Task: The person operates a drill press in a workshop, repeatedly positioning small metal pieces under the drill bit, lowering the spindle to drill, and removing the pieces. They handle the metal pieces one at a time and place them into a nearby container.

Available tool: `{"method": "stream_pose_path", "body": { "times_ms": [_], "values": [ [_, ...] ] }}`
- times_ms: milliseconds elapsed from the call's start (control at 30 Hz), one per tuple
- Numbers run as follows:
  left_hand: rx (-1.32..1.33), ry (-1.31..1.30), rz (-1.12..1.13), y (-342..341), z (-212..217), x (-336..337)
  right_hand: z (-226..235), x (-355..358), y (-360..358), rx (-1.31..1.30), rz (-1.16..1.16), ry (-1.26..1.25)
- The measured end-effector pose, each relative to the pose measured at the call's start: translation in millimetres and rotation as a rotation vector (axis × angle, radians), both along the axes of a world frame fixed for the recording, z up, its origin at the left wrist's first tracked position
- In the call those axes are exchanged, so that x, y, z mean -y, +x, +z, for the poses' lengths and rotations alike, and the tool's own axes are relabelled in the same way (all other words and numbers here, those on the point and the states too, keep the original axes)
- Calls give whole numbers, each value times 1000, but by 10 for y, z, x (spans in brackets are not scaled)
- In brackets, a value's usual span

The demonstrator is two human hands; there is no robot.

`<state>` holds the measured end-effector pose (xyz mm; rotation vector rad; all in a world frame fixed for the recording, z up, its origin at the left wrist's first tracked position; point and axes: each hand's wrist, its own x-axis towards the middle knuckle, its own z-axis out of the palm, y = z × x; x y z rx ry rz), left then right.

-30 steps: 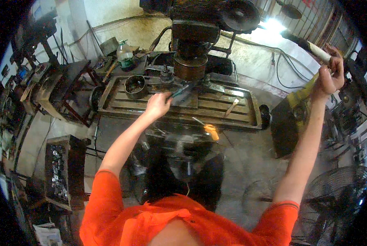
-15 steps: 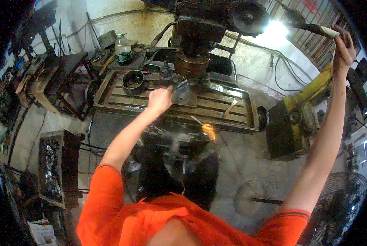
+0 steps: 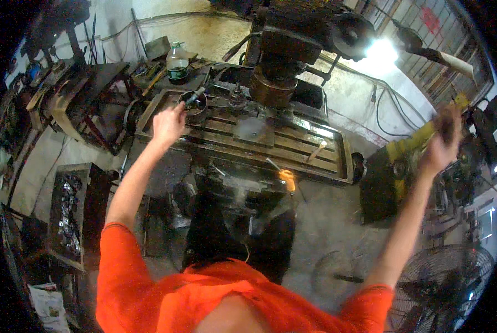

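My left hand (image 3: 169,123) is closed on a short dark rod-like tool (image 3: 193,98) with a grey end; its exact kind is unclear. The tool is held over or at a round dark pot (image 3: 197,110) on the left of the slotted machine table (image 3: 284,145); I cannot tell whether they touch. My right hand (image 3: 444,141) is raised at the far right, blurred, with its fingers apart and nothing visible in them. Above it, apart from the hand, is the machine's lever with a pale grip (image 3: 449,61). The dark spindle head (image 3: 273,83) hangs over the table.
A paintbrush (image 3: 317,150) lies on the table's right. An orange-handled tool (image 3: 287,178) is at the front edge. Behind stands a clear bottle (image 3: 177,64). A box of metal pieces (image 3: 71,213) sits at left, a fan (image 3: 443,283) at lower right. A lamp (image 3: 382,53) glares.
My left hand has moved left with the dark tool, from beneath the spindle to the pot. My right hand has let go of the lever and come down.
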<state>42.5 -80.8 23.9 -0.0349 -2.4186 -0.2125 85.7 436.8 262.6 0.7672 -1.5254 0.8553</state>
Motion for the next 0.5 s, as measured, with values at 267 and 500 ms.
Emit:
{"method": "stream_pose_path", "body": {
  "times_ms": [267,500],
  "values": [
    [129,-142,89,-81,16,182,-2913,311,570,1285,78,-293],
    [419,130,-69,-239,90,-1116,-4292,239,132,1419,199,-176]
  ]
}}
